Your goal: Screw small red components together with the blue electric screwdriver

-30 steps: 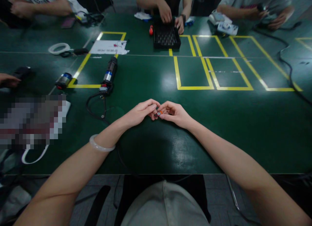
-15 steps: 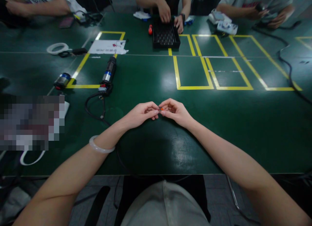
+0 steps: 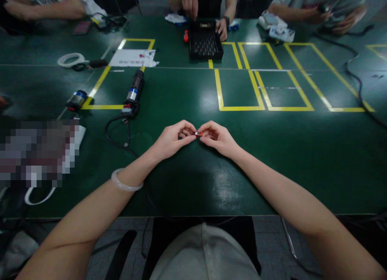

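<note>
Far hand (image 3: 190,2): A co-worker's hand has risen from the black tray (image 3: 205,54) toward its far left corner since half a second earlier, while that co-worker's other hand (image 3: 222,29) stays at the right side.
Left hand (image 3: 173,139): Its grip is narrow, thumb and fingertips pinching the left end of a small piece (image 3: 197,134) in red, white and orange, now more exposed than before.
Right hand (image 3: 219,141): Its grip, equally narrow, pinches the orange right end.
Small piece: It bridges both sets of fingertips above the near middle of the green counter (image 3: 287,151), its finer detail too small to tell.
Bangle (image 3: 127,187): A pale ring circles the left forearm near the wrist.
Power tool (image 3: 133,94): Black and silver with a blue band, it lies left of the hands and farther off, its cord looping toward the near side.
White sheet (image 3: 128,57): It lies beyond the tool, across yellow tape (image 3: 102,80).
</note>
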Available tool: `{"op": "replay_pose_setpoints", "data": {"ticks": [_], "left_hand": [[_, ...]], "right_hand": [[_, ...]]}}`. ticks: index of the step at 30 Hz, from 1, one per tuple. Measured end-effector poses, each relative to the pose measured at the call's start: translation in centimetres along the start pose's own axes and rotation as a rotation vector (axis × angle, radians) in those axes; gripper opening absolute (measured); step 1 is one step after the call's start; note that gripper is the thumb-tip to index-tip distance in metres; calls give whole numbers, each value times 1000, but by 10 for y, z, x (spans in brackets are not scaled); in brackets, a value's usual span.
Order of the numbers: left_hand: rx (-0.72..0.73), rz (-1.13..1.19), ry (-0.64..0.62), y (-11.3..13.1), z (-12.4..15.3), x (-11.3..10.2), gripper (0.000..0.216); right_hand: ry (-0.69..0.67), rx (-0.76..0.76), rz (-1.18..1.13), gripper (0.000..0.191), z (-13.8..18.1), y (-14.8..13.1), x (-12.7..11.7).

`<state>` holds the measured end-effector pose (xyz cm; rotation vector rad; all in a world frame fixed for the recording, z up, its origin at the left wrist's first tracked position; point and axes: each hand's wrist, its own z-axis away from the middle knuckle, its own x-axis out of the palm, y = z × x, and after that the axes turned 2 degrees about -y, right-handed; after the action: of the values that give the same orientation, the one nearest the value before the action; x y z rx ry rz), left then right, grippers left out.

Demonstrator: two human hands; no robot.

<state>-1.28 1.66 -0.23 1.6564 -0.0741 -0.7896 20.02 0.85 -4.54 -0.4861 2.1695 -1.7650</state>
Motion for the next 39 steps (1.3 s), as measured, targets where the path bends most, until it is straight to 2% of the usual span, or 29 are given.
{"op": "replay_pose_setpoints", "data": {"ticks": [4, 9, 16, 22, 32, 39], "left_hand": [[45, -34, 16, -2, 1, 1, 24], [100, -65, 18, -7, 0, 2, 20], [67, -78, -17, -6, -1, 1, 20], [73, -89, -42, -8, -1, 1, 20], [45, -149, -65, -10, -2, -3, 26], [81, -188, -34, -6, 0, -4, 21]], "right_hand": [[33, 10, -4, 34, -1, 1, 1], [17, -5, 11, 25, -1, 1, 0], [21, -21, 33, 30, 0, 0, 0], [10, -53, 80, 27, 0, 2, 0], [31, -200, 365, 18, 3, -1, -2], [54, -114, 347, 19, 1, 0, -2]]}}
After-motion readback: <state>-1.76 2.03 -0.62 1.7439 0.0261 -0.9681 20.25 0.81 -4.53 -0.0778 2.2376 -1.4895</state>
